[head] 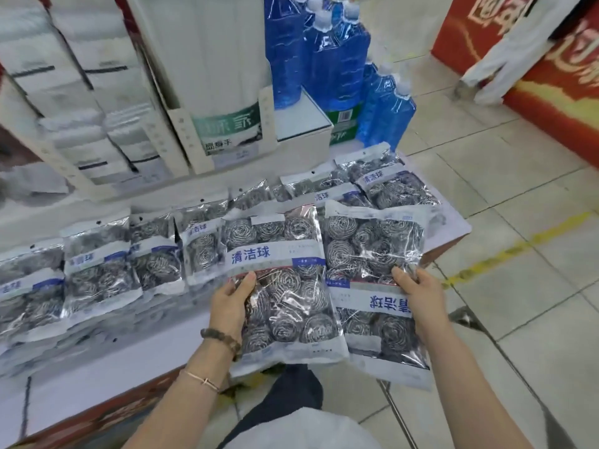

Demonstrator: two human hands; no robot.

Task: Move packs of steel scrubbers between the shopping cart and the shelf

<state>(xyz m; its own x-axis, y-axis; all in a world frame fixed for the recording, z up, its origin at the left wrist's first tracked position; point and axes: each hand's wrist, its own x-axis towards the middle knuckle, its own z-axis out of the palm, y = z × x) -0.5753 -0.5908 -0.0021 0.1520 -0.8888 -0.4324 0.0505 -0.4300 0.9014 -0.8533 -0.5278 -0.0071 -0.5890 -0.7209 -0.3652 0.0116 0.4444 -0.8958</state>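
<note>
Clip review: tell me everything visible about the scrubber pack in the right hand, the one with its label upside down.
The right-hand pack is a clear, glossy plastic bag of coiled steel scrubber balls. It is crossed by a white band with blue print that reads upside down from this view. It looks full and is held roughly flat, partly over the shelf corner. The right hand grips its right edge, thumb on top. Its left edge meets the other pack, held by the left hand.

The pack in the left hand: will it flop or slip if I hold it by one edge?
Probably floppy: the pack is a thin clear bag, creased and bulging round wire balls. Likely light for its size, since the left hand holds it out by one side. The glossy film may be slippery, so grip firmly.
</note>
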